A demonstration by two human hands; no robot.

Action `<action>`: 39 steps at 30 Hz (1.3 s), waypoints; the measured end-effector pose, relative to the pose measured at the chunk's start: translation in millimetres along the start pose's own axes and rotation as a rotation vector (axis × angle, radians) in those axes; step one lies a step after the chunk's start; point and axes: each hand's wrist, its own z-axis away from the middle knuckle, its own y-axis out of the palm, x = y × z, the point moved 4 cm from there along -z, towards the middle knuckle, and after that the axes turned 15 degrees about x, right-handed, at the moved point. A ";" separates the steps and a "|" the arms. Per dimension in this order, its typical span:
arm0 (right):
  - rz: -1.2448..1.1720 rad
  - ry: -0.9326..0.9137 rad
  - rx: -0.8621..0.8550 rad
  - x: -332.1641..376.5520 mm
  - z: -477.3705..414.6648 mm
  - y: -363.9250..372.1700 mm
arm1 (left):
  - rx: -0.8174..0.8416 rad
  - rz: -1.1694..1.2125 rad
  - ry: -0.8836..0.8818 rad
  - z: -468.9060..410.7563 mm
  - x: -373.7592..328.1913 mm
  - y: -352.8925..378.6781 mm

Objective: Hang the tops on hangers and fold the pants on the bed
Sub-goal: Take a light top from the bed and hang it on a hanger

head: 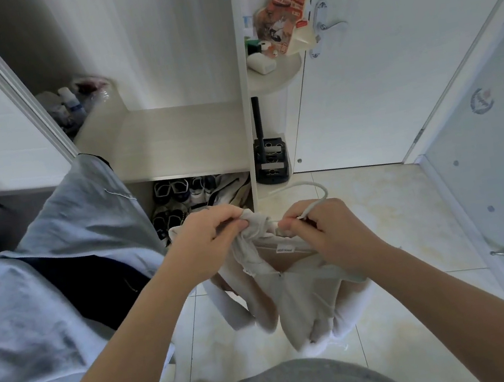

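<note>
A beige top (pixel 296 302) with white sleeves hangs in front of me over the tiled floor. My left hand (pixel 209 243) pinches its bunched shoulder fabric near the collar. My right hand (pixel 325 232) grips the neck of a white hanger (pixel 312 188), whose hook curves up above my fingers; the hanger's arms are hidden inside the top. Light grey pants (pixel 66 251) and a dark garment (pixel 95 286) lie on the bed at the left.
An open white wardrobe (pixel 170 137) stands ahead, with shoes (pixel 180 198) below its shelf. A black object (pixel 271 161) stands by the wardrobe side. A closed white door (pixel 358 77) is at the right, and a small shelf (pixel 275 69) holds packets.
</note>
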 end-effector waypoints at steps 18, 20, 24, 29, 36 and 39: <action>-0.167 0.288 -0.020 -102.3 34.0 -30.0 | -0.288 -0.060 -0.078 22.7 33.4 -52.6; -0.158 0.232 -0.071 -97.4 33.0 -32.3 | -0.289 -0.101 -0.068 23.9 32.5 -55.8; 0.099 0.157 -0.055 -82.6 27.9 -41.2 | -0.302 -0.128 -0.072 25.6 28.3 -59.2; 0.288 0.178 -0.033 -51.4 15.3 -55.3 | -0.216 -0.239 -0.053 20.2 18.8 -42.6; -0.273 -0.050 -0.029 5.7 -14.2 -47.3 | -0.218 -0.112 -0.032 10.4 13.2 -26.0; -0.384 0.010 0.098 -11.5 -12.2 -47.8 | -0.252 0.006 -0.004 14.3 16.0 -41.0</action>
